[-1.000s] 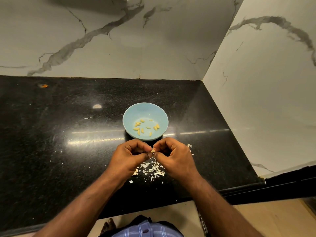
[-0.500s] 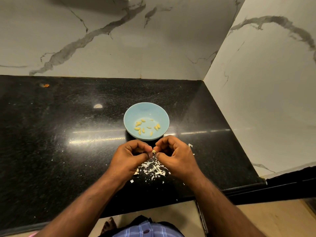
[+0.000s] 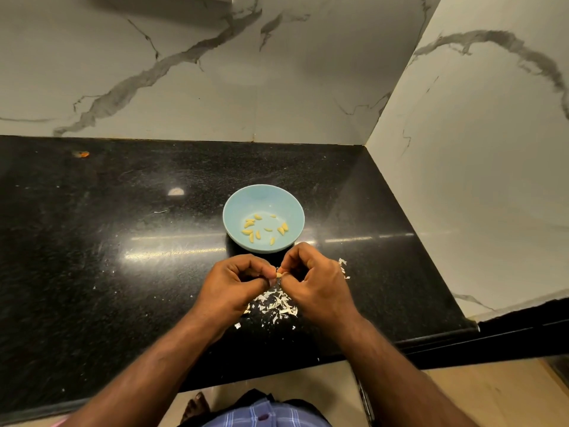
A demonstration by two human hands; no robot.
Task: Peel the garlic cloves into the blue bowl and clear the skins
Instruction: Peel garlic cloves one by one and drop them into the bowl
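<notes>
No legible text, label, brand, number or sign appears on any surface in the head view; nothing readable is found at any clock position.

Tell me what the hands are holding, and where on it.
A garlic clove, pinched between the fingertips of left hand and right hand, one at each end.

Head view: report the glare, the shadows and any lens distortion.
Head view: a bright streak of glare crosses the black countertop left of the blue bowl, with a small lamp reflection behind it; the bowl casts a dark shadow toward the hands; wide-angle distortion bends the counter's front edge and splays the forearms.
</notes>
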